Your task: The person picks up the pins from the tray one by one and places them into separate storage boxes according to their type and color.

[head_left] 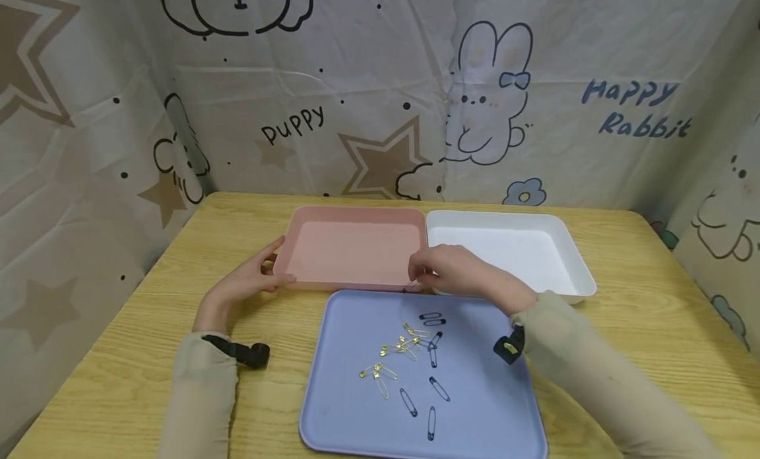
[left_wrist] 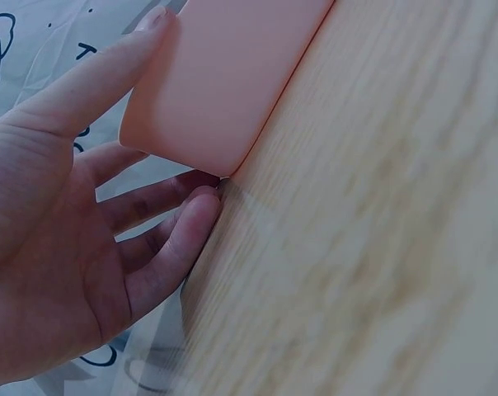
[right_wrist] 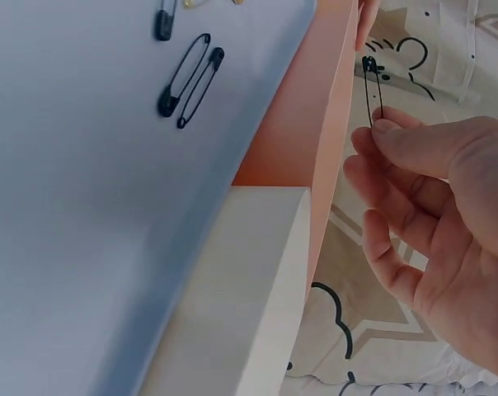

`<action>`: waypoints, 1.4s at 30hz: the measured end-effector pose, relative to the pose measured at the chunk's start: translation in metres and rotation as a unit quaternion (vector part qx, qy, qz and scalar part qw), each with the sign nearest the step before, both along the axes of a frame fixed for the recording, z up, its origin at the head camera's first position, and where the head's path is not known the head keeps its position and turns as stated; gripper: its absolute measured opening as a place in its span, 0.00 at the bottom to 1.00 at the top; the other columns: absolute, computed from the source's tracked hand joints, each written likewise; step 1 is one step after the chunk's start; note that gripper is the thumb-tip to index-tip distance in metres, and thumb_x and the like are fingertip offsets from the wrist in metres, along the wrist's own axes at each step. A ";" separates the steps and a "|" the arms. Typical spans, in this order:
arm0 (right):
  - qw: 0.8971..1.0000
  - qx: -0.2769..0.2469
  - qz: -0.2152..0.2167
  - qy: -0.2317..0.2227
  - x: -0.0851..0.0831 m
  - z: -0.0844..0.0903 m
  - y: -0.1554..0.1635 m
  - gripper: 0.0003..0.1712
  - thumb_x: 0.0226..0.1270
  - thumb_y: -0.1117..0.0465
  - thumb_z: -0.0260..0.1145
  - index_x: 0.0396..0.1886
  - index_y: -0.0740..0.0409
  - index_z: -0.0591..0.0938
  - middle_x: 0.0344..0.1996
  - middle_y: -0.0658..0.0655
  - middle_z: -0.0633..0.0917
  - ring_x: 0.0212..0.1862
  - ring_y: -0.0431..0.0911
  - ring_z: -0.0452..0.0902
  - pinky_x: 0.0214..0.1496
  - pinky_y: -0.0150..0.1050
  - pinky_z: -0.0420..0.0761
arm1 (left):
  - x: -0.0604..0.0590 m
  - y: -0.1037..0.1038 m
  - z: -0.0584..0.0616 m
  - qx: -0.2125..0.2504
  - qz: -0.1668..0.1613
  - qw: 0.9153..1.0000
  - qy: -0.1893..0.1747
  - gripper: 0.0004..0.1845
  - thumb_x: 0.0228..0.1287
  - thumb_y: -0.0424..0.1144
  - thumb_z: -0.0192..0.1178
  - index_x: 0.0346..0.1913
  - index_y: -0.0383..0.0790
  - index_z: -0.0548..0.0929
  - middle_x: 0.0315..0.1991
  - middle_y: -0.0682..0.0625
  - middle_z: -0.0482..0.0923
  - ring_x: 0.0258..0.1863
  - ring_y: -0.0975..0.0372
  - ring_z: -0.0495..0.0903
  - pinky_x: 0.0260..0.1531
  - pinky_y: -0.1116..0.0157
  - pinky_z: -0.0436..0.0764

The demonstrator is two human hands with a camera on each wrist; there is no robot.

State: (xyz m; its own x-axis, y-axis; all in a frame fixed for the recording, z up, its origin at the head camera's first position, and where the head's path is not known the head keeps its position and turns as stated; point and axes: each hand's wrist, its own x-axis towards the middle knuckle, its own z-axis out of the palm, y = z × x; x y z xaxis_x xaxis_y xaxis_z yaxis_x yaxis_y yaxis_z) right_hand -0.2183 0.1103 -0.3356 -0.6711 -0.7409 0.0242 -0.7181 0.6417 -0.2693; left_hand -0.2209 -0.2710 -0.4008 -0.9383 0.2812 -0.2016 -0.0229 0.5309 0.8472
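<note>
My left hand (head_left: 243,277) grips the near left corner of a shallow pink tray (head_left: 350,248). Its thumb lies on the tray's front rim in the left wrist view, with the other fingers by the short side and close to the tabletop. Over the front right corner of the pink tray is my right hand (head_left: 454,271). Between thumb and index finger it pinches a black safety pin (right_wrist: 369,63), the head pointing away from the fingertips. Gold safety pins (head_left: 377,370) and black safety pins (head_left: 408,402) lie scattered on a blue tray (head_left: 350,426) in front.
A white tray (head_left: 505,241) stands right beside the pink one, under the right forearm. The blue tray's far edge sits close to both. Wood-grain table (head_left: 273,393) surrounds the trays, and a printed cloth (head_left: 380,83) hangs behind and at the sides.
</note>
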 end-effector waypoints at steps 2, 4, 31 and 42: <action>1.000 -0.003 -0.009 -0.002 -0.004 -0.001 -0.002 0.05 0.60 0.63 0.62 0.31 0.48 0.80 0.29 0.43 0.81 0.31 0.38 0.72 0.37 0.34 0.75 | 0.000 0.000 0.000 -0.004 0.001 1.000 0.000 0.50 0.53 0.47 0.65 0.72 0.56 0.42 0.56 0.39 0.60 0.42 0.54 0.70 0.34 0.64 0.74; 1.000 -0.004 -0.020 -0.004 -0.008 -0.003 -0.005 0.05 0.60 0.64 0.62 0.32 0.48 0.81 0.30 0.44 0.82 0.32 0.38 0.73 0.38 0.35 0.75 | 0.000 0.001 0.001 -0.006 0.002 1.000 0.000 0.50 0.53 0.47 0.65 0.72 0.56 0.42 0.56 0.39 0.61 0.42 0.54 0.70 0.34 0.64 0.74; 0.990 -0.035 -0.134 -0.016 -0.052 -0.043 -0.039 0.02 0.58 0.62 0.64 0.32 0.51 0.81 0.33 0.49 0.83 0.35 0.42 0.76 0.40 0.40 0.76 | 0.000 -0.001 -0.002 0.018 -0.001 1.000 -0.004 0.49 0.54 0.46 0.64 0.72 0.54 0.42 0.55 0.39 0.60 0.41 0.55 0.68 0.34 0.64 0.75; 0.986 -0.030 -0.165 -0.021 -0.056 -0.047 -0.049 0.03 0.59 0.58 0.65 0.33 0.51 0.81 0.33 0.48 0.83 0.35 0.42 0.74 0.41 0.39 0.75 | -0.001 -0.001 -0.004 0.017 -0.003 1.000 -0.002 0.49 0.53 0.47 0.65 0.72 0.56 0.43 0.54 0.39 0.62 0.44 0.53 0.68 0.39 0.63 0.74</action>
State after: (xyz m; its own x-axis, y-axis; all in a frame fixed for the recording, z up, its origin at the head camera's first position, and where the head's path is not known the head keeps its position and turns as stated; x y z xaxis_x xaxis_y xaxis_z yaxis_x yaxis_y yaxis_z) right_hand -0.2747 0.0610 -0.3825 -0.8767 -0.4802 0.0281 -0.4601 0.8202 -0.3400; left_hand -0.2220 -0.2722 -0.4044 -0.9359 0.2931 -0.1953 -0.0231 0.5021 0.8645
